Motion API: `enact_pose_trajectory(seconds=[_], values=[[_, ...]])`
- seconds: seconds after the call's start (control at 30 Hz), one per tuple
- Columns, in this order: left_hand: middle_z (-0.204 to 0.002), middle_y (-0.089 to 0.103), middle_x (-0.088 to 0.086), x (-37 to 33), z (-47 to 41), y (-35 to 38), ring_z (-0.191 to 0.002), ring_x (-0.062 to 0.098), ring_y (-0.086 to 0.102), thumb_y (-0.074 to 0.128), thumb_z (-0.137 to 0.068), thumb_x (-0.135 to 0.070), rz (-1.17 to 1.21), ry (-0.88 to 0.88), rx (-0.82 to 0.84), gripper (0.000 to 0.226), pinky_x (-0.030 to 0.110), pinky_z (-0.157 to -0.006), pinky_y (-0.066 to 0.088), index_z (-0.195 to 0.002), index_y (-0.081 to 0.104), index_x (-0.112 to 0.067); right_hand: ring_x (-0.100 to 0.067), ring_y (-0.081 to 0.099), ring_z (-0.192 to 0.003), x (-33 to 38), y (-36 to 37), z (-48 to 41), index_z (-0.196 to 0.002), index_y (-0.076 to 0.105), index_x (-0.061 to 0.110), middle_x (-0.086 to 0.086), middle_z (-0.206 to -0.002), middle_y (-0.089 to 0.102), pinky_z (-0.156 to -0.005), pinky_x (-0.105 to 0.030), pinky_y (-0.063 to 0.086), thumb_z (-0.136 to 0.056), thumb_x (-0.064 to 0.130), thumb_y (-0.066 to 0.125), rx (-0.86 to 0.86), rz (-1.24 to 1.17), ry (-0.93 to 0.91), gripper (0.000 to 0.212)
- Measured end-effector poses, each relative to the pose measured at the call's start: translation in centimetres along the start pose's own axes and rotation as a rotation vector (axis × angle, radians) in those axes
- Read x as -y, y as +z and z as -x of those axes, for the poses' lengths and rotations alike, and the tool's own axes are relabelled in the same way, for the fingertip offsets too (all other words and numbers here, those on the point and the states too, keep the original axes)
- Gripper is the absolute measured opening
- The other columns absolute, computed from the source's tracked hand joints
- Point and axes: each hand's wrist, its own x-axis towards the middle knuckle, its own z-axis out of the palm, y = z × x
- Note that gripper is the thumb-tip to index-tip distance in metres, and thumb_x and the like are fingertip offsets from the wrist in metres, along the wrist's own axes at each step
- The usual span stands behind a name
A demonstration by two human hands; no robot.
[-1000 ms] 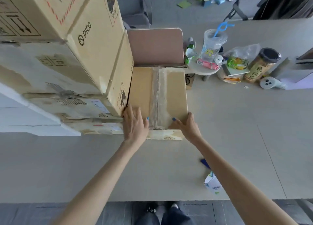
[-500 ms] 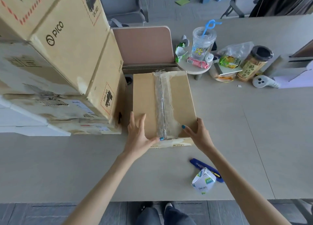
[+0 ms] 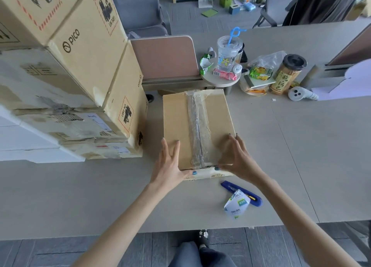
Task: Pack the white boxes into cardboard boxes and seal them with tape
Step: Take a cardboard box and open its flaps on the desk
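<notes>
Right hand (image 3: 236, 160), fingers (image 3: 240, 144) motion-blurred

The left hand (image 3: 170, 166) and the right hand (image 3: 234, 158) are bare. The left forearm (image 3: 120, 216) and right forearm (image 3: 291, 212) are uncovered all the way down to the lower edge of the view. The left thumbnail (image 3: 194, 173) carries glossy teal-blue polish, and the right thumbnail (image 3: 216, 168) has the same shade. The nails on the right fingertips (image 3: 230, 134) look darker, and their exact colour is hard to tell. Below the table edge are blue-grey denim trousers (image 3: 188, 254), plain and without visible markings. Beside them is one dark shoe (image 3: 203, 243), topped by a small glittering white, flower-shaped ornament (image 3: 203, 233).
</notes>
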Motion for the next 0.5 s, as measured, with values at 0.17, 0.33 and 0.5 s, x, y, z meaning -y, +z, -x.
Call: enact_pose_trajectory(seconds=[0.17, 0.33, 0.5], values=[[-0.156, 0.000, 0.038, 0.5, -0.8, -1.1, -0.137, 0.038, 0.037, 0.046, -0.084, -0.077, -0.281, 0.045, 0.033, 0.104, 0.045, -0.111, 0.029, -0.157, 0.002, -0.018, -0.031, 0.056, -0.115, 1.0, -1.2, 0.5, -0.154, 0.016, 0.017, -0.001, -0.156, 0.022, -0.083, -0.041, 0.052, -0.074, 0.050, 0.080, 0.004, 0.275, -0.030, 0.108], [-0.151, 0.015, 0.043, 0.4, -0.6, -1.8, -0.115, 0.036, 0.057, 0.030, -0.091, -0.075, -0.448, 0.124, 0.026, 0.092, 0.042, -0.097, 0.040, -0.157, 0.003, -0.019, -0.029, 0.063, -0.098, 1.8, -2.1, 1.4, -0.154, 0.016, 0.016, 0.001, -0.147, 0.037, -0.070, -0.035, 0.047, -0.090, 0.058, 0.055, 0.003, 0.531, -0.062, 0.086], [-0.141, 0.039, 0.041, 0.2, 0.5, -3.0, -0.080, 0.030, 0.068, 0.026, -0.102, -0.054, -0.467, 0.222, -0.030, 0.069, 0.035, -0.070, 0.054, -0.155, 0.015, -0.011, -0.037, 0.063, -0.089, 2.3, -1.9, 2.0, -0.140, 0.033, 0.006, -0.010, -0.130, 0.053, -0.063, -0.036, 0.039, -0.099, 0.044, 0.046, -0.065, 0.632, -0.070, 0.058]])
